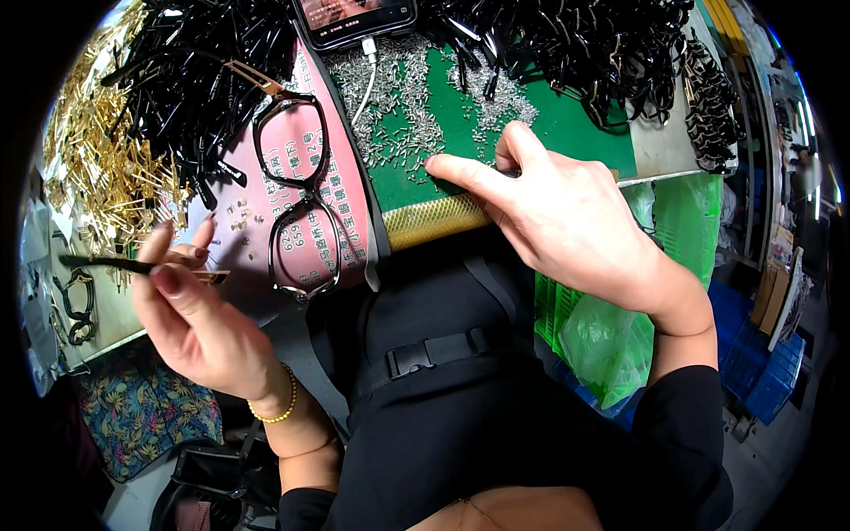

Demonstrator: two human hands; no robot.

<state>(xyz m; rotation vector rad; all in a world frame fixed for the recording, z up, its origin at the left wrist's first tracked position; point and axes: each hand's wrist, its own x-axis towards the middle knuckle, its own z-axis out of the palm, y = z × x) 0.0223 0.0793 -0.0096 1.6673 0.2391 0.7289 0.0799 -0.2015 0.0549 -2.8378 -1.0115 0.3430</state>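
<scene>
My left hand (204, 327), at the left over the table's near edge, is closed in a pinch. Between its fingertips is a slim dark eyeglass temple (106, 263). My right hand (567, 217) leans over the green mat (567, 111). One finger stretches out to the small silver screws (412, 133), its tip at the pile's near edge; another finger is bent and the rest are hidden. Between my hands, a black eyeglass frame (323, 173) lies on a pink printed sheet (350, 199). At its far end a temple with a gold-coloured part (254, 78) is attached.
Gold-coloured metal pieces (97, 133) heap up at far left, beside black temples (212, 97). More black eyeglass parts (602, 53) pile up at the back right. A phone (354, 22) with a white cable (366, 80) stands behind the screws. A green crate (691, 221) holding plastic bags is below right.
</scene>
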